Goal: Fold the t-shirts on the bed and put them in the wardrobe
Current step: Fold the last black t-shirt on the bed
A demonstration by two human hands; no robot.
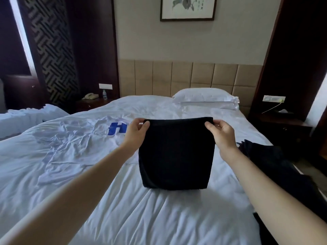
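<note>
Left hand [136, 129] and right hand [221, 129] each pinch a far corner of the folded black t-shirt [177, 154]; its near edge rests mid-bed [141, 218], white t-shirt [74, 138] left.

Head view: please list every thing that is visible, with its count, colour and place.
black t-shirt: one, black, folded, held upright over the middle of the bed
white t-shirt: one, white with blue print, crumpled, left on the bed
dark garment: one, black, right edge of the bed
bed: one, white covers, centre
pillows: two, white, stacked at the headboard
headboard: one, beige, behind the bed
framed picture: one, dark frame, wall above
telephone: one, pale, on the left nightstand
bottle: one, clear, beside the telephone
left hand: one, pinches the shirt's top left corner
right hand: one, pinches its top right corner
</note>
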